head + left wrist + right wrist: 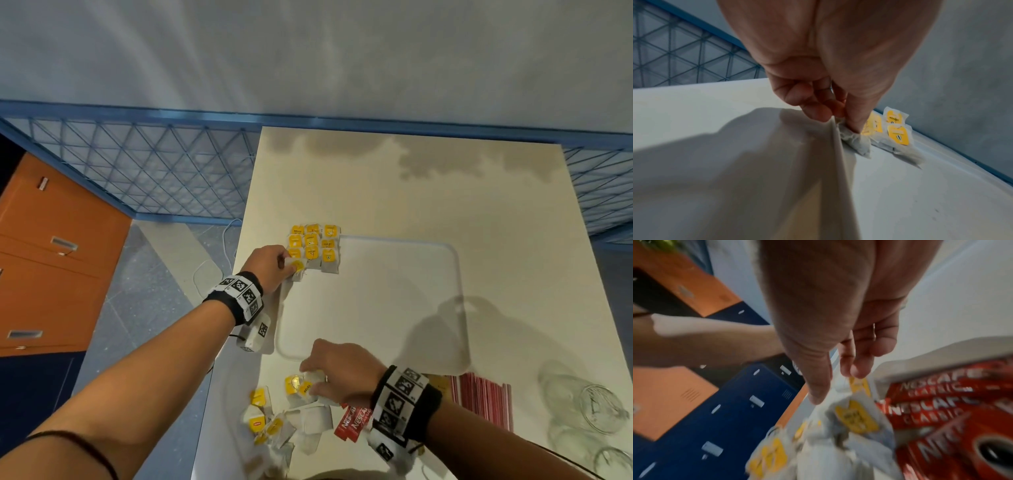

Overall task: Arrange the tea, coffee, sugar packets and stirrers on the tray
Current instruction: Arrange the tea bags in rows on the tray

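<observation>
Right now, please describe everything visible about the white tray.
The white tray is a flat rectangle with rounded corners and a low raised rim; it looks like plastic. It lies flat on the table. Tea bags with yellow tags fill its far-left corner in rows, where the left hand sets another. The rest is bare.

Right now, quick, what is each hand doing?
Left hand: pinching a tea bag at the tray corner.
Right hand: fingers curled round a tea bag in the loose pile.
</observation>
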